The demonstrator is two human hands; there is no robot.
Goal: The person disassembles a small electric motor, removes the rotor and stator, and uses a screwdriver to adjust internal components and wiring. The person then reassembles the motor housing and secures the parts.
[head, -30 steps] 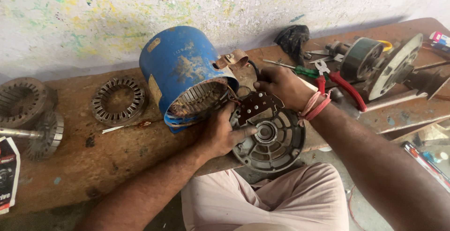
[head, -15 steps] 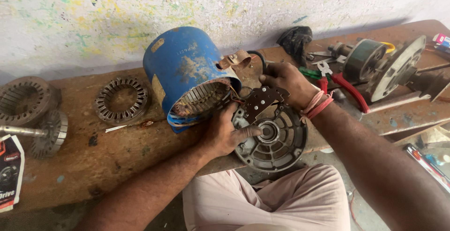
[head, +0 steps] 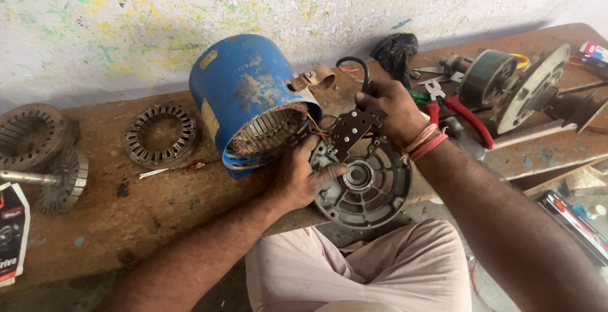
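Here the left hand [head: 303,176] was closed around the rim of a round grey motor end cover [head: 367,182], its thumb laid across the ribbed face near the centre bearing seat, and it held that cover tilted at the front edge of the wooden workbench [head: 145,198], above the person's lap. The right hand [head: 391,111] was curled over a small dark perforated plate [head: 354,130], pinching it by its upper part just above the cover, so that the plate's lower end touched or nearly touched the cover's top edge; I could not tell which. Thin wires ran from the plate toward the blue motor housing [head: 244,93], which lay on its side just beside both hands, its open end with the copper windings turned to the cover. Red bands sat on the right wrist. Behind that hand lay red-handled pliers [head: 465,112], and farther right a rotor with another end cover [head: 506,81]. To the left, well apart, a laminated stator ring [head: 160,133] lay flat on the bench
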